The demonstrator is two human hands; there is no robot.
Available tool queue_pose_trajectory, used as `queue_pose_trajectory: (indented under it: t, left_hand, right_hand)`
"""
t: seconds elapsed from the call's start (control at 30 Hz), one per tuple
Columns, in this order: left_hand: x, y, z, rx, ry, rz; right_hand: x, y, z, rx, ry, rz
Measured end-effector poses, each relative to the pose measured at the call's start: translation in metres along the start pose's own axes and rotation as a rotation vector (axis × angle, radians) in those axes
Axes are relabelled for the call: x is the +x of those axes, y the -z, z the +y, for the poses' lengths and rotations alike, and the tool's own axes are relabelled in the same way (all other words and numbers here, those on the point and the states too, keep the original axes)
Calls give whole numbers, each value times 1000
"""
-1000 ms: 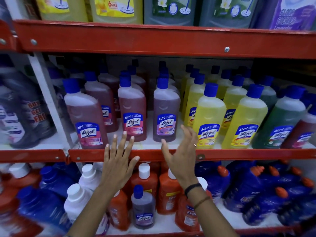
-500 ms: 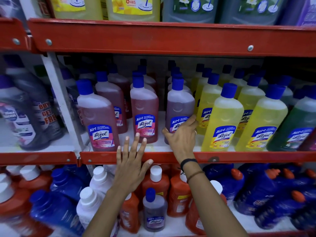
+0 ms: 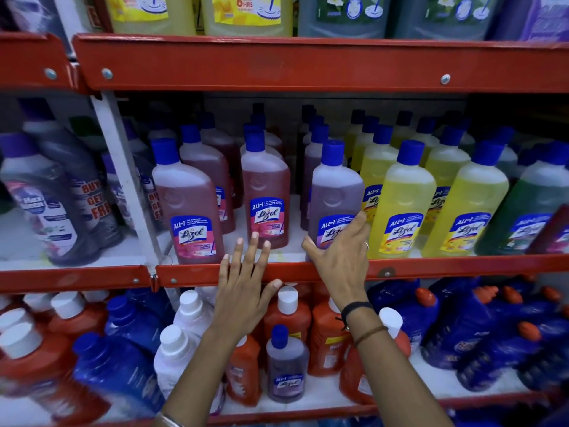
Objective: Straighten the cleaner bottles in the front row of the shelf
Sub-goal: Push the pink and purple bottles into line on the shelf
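The middle shelf holds a front row of blue-capped cleaner bottles. From the left stand a pink bottle [image 3: 187, 204], a second pink bottle [image 3: 264, 192] set further back, a purple bottle [image 3: 334, 192], then two yellow bottles [image 3: 403, 204] [image 3: 465, 208] and a green bottle [image 3: 520, 211]. My right hand [image 3: 340, 257] grips the lower part of the purple bottle, which stands at the shelf's front edge. My left hand [image 3: 246, 282] lies flat with fingers spread on the red shelf lip [image 3: 191, 274], just below the second pink bottle, holding nothing.
A white upright post [image 3: 123, 177] splits the shelf; dark bottles [image 3: 55, 204] stand left of it. More bottles fill the rows behind. The red upper shelf beam [image 3: 308, 66] hangs above. Orange, white and blue bottles crowd the lower shelf [image 3: 323, 392].
My right hand reached up, closed on the purple bottle and drew it forward to the shelf edge. My left hand rose slightly onto the shelf lip.
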State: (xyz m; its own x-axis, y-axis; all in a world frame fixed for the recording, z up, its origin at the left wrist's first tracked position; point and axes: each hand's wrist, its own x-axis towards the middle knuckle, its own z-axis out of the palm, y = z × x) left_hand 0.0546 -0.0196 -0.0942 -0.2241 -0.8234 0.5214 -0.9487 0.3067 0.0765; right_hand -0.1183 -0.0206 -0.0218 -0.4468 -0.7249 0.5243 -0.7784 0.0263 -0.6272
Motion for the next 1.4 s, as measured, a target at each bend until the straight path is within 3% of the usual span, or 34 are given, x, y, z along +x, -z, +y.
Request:
queue_pose_trajectory:
  t: [0.17,0.27,0.37,0.47,0.6,0.83,1.4]
  left_hand:
    - [-15,5,-12,11,-13,0]
    - [-27,6,-23,-6,16,8]
    - [-34,10,-34,29,26,7]
    - [-38,11,-44,63,24,-4]
    - [-42,13,-52,74,36,-7]
    - [-52,10,-71,89,52,4]
    - [-53,7,-72,23,66,-13]
  right_hand:
    - [-16,-4,5,74,5,90]
    - [-43,-6,1,184,225,257]
    - [-57,-9,-21,324,431,209]
    - [-50,-25,-49,373,372,41]
    - [-25,-57,-75,228,193,-102]
    - [2,-81,-96,97,-20,-122]
    - [-41,-44,-89,75,61,-87]
